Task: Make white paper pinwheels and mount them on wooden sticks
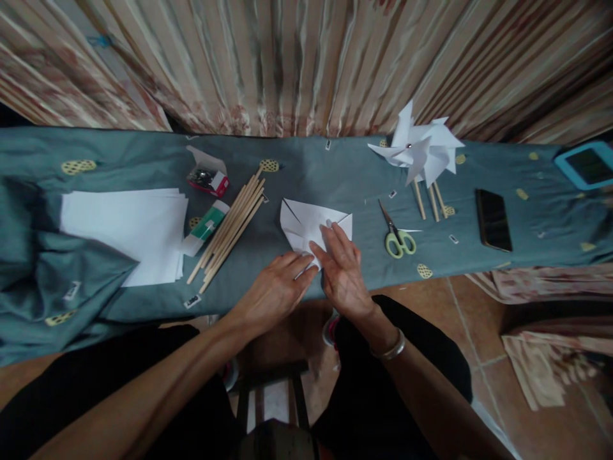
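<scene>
A white square of paper (306, 220) with slits cut in from its corners lies in front of me at the middle of the table. My left hand (280, 284) has its fingers closed on the near corner, where the paper is bent over. Across the right part of the sheet, my right hand (342, 268) lies with fingers stretched out and its thumb near the paper's middle. To the right rest scissors (400, 241) with green handles, blades apart. Beyond them are white paper pinwheels (426, 150) on wooden sticks.
Several wooden sticks (232, 227) lie left of the paper, beside a green and white box (205, 228) and an open small box (208, 176) of shiny pieces. A paper stack (124, 223) is further left. At right are a phone (493, 219) and a blue-framed device (587, 166).
</scene>
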Demonstrator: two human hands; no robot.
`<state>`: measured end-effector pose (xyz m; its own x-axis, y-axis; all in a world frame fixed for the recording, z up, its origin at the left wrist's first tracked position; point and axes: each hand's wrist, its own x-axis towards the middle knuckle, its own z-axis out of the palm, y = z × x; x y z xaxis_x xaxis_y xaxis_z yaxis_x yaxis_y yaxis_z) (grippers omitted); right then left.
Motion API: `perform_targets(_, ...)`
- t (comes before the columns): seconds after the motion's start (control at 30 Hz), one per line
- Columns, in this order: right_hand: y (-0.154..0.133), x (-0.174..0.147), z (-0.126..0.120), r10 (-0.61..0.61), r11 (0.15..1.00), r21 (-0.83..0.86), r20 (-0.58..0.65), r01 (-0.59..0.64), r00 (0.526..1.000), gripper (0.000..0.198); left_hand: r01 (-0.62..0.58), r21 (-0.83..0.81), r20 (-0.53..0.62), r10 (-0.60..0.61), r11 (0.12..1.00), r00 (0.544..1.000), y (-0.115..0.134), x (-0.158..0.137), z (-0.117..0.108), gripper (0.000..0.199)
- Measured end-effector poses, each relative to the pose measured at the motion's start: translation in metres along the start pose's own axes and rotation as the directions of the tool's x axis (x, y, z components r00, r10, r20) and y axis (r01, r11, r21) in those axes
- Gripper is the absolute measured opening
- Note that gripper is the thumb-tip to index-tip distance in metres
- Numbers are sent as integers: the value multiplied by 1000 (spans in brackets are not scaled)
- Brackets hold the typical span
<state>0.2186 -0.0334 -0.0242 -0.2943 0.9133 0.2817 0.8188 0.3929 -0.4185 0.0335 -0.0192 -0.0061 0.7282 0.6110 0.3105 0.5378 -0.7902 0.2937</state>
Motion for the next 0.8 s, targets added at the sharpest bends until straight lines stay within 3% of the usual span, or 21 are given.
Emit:
perform_targets(0.2, -1, 1, 3, -7, 1000, -18, -21, 6, 1000, 41, 14, -6, 30, -14, 1000, 999, 0, 3, 2, 23)
perform_targets(0.33, 1, 10, -9, 24, 999, 23, 12, -25, 1000, 41, 38, -43, 34, -36, 998, 999, -1, 4, 3, 25)
perform_targets(0.47, 16, 24, -26, 57, 992, 110, 26, -59, 998, 48, 26, -30, -2, -26, 999, 1000, -2, 5, 1, 22)
perform_targets(0.63, 39, 40, -33, 163, 986, 45, -24, -161, 986, 43, 7, -28, -3, -7, 1000, 1000, -4, 6, -3, 23)
perform_targets(0.8, 49, 40, -41, 159, 987, 23, -50, -158, 986, 39, -13, -48, 15, 13, 999, 1000, -11, 5, -13, 26)
